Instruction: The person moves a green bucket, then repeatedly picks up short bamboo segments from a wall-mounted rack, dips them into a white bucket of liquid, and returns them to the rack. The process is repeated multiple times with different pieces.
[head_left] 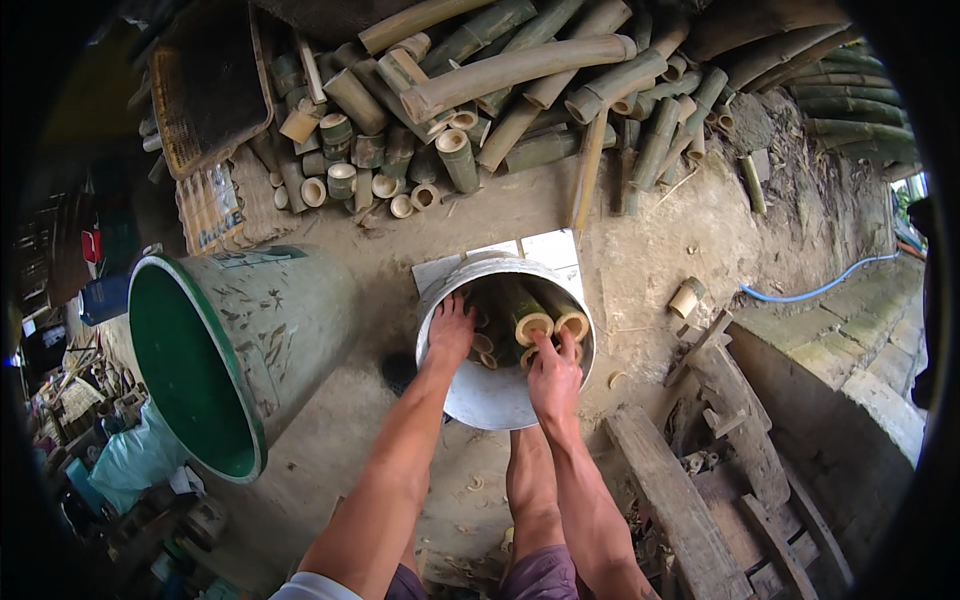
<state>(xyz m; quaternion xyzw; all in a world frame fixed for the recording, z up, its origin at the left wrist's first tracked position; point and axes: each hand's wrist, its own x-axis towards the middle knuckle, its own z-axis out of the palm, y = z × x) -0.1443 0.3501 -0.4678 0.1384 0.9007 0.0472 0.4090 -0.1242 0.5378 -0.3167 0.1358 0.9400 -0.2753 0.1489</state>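
— Several cut bamboo pieces already stand on end in that pale metal bucket, packed close at the far side. I count two thick ones with pale yellow cut faces and a few thinner ones tucked in by the rim.

— So how far along would you say this is?

— Partway, by my guess. The bucket looks well filled where the hands are, but the big heap of bamboo against the wall beyond is hardly dented, and one short piece lies alone on the ground to the right.

— What are the hands doing?

— Left hand is laid on the smaller pieces at the bucket's left side, fingers spread and pressing down. Right hand reaches in at the middle, its fingers pinched on the top of a piece near the thick ones; whether it grips that piece fully, I cannot tell from here.

— And the bamboo itself?

— Green skin, clean sawn ends, hollow in the middle, ring-like. The bucket sits on the dirt floor just ahead of the person's knees, with a large green barrel tipped on its side to the left.
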